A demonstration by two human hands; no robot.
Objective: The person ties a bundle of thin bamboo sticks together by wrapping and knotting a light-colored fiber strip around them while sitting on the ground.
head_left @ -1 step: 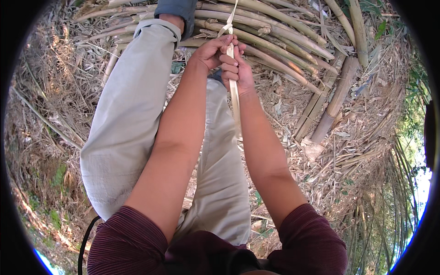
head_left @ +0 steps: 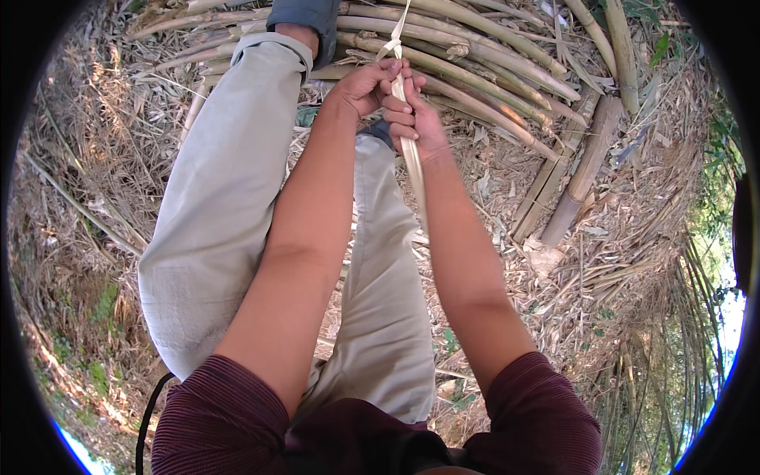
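Both hands meet at the top centre, arms stretched out over the knees. The left hand (head_left: 366,85) is closed around a pale flat strip (head_left: 411,158), prob. a bamboo sliver, w/ its fingers wrapped from the left side. The right hand (head_left: 413,120) is just below it and touching it, also closed on the same strip, knuckles up. So the strip sits between the two fists: its upper part goes up from the hands toward the top edge of the view and seems knotted or looped there, over the bamboo poles (head_left: 475,71); its lower part hangs down along the right forearm. The poles lie side by side on dry leaf litter (head_left: 633,222), and a foot in a dark shoe (head_left: 305,16) rests on or against them.

Risks, as I judge them:
- The strip looks thin and stiff. Under a hard pull it can split lengthwise or snap near the knot, and then both hands jerk back toward the body.
- Strip edges are prob. sharp. Bare fingers sliding along it can get cut.
- The two fists are very close, so there is little leverage, and the grip may slip.
- If the foot slides off the round poles, the bundle can roll and loosen.

Whether the knot is already tight, I cannot tell; it is too small in the view.
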